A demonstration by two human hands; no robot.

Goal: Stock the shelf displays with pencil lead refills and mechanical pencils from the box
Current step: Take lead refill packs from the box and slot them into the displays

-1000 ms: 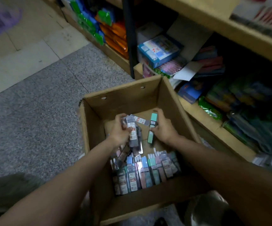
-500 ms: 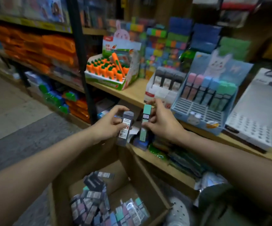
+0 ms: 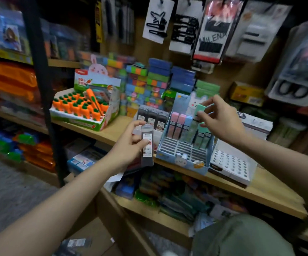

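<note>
The wooden shelf (image 3: 112, 133) runs from centre left down to the lower right, its front edge bare between the displays. The cardboard box (image 3: 101, 235) sits on the floor below that edge, with one dark pack visible inside. On the shelf, the carrot eraser display (image 3: 84, 108) stands at the left, well apart from the blue slotted display (image 3: 184, 150), whose front rows of slots are unfilled. Just right of the blue display lies a white perforated tray (image 3: 230, 164). Behind and left of the blue display stands a row of grey refill packs (image 3: 152, 117). The left hand (image 3: 129, 146) grips a grey lead refill pack (image 3: 147, 145) upright, thumb and fingers clamped on its sides, in front of the shelf edge. The right hand (image 3: 221, 121) pinches a mint green refill case (image 3: 195, 120), tilted, over the blue display's back row.
</note>
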